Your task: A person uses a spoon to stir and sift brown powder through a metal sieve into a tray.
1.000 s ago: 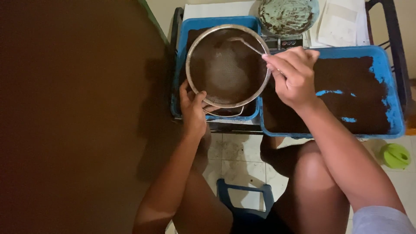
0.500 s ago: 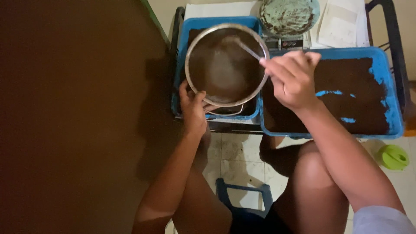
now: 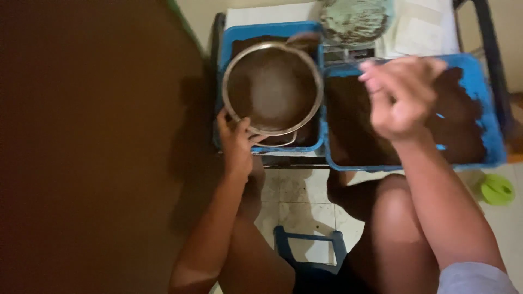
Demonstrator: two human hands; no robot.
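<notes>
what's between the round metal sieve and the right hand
In the head view, only the touching blue rims of the left tray and right tray lie between the sieve and right hand.

The left hand (image 3: pixel 236 142) sits toward nine o'clock of the frame's middle, fingers curled shut in a grip, its forearm running down toward seven o'clock with the elbow bent near the bottom edge. The right hand (image 3: pixel 400 98) is raised toward two o'clock, blurred, fingers loosely bunched with the thumb side facing left; whether it pinches anything cannot be told. Its forearm slants down to five o'clock, crossing above a bare knee, and both thighs fill the lower middle.
</notes>
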